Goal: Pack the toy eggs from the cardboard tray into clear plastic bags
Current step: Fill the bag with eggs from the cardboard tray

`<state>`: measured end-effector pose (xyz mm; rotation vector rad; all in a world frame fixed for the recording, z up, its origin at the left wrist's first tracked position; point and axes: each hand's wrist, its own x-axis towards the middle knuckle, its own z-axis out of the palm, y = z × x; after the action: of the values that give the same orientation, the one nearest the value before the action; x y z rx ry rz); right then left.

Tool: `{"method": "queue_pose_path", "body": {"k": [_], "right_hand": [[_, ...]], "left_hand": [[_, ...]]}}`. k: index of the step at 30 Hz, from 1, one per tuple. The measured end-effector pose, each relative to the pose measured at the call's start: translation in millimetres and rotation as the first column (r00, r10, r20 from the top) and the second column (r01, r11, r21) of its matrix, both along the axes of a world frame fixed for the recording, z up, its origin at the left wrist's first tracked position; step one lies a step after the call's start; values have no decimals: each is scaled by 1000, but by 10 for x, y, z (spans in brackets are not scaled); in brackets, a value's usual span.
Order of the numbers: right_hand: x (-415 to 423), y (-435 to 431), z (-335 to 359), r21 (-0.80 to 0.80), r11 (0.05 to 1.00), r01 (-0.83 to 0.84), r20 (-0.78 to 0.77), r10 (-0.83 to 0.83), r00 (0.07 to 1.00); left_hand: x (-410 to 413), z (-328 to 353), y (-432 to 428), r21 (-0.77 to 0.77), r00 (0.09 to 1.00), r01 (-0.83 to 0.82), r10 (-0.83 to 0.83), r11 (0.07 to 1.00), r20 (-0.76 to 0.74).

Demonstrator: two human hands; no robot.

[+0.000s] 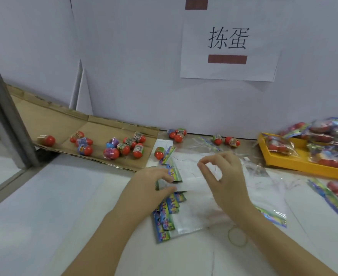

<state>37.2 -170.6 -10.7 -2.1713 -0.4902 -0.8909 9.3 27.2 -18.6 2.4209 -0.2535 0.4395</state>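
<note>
Dozen-odd toy eggs (124, 146) on cardboard tray (60, 120), far left; one loose egg (159, 152) just beside bag stack (184, 218), centre. Left hand (154, 182) pinches coloured header of top bag (190, 182), fingers curled. Right hand (226, 176): thumb and forefinger curled tip to tip over clear film; film caught or not, cannot tell. Likely step: opening bag mouth. Pin header flat, rub layers apart, lift one layer only; film probably clings. Filled bags in yellow tray (283, 156), far right.

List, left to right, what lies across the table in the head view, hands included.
Grey metal post → cardboard tray with loose toy eggs → left hand → right hand, both pinching a clear plastic bag → yellow tray of packed bags.
</note>
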Motion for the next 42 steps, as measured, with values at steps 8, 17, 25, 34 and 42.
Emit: {"method": "queue_pose_path", "body": {"k": [8, 17, 25, 34, 42], "right_hand": [[177, -364, 246, -643, 740, 198, -334, -503, 797], [293, -658, 585, -18, 1000, -19, -724, 0, 690], [333, -961, 700, 625, 781, -13, -675, 548, 494], [355, -1016, 589, 865, 473, 167, -480, 684, 550], [277, -1340, 790, 933, 334, 132, -342, 715, 610]], "left_hand": [[28, 3, -64, 225, 997, 25, -8, 974, -77], [-32, 121, -20, -433, 995, -70, 95, 899, 36], [-25, 227, 43, -794, 995, -81, 9, 603, -95], [47, 195, 73, -884, 994, -106, 33, 456, -102], [18, 200, 56, -843, 980, -82, 197, 532, 30]]}}
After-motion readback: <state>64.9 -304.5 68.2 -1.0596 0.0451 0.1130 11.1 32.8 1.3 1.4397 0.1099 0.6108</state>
